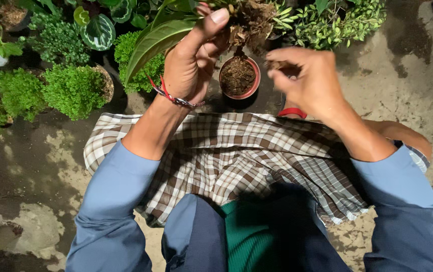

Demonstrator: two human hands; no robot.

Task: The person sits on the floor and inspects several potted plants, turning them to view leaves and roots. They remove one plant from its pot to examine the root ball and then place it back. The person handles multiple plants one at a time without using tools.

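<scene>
Dirt ground (35, 166) – plants crowd left | left hand (191, 65) grips root ball (249, 22) | right hand (309, 80) beside

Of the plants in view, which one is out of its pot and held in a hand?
The large-leafed plant with a bare, soil-clotted root ball, gripped by the left hand above the round terracotta-coloured pot of soil. The other plants sit on the ground.

damp concrete ground (35, 166) — terracotta pot (238, 76) and bushy green plants (73, 89) on it
</scene>
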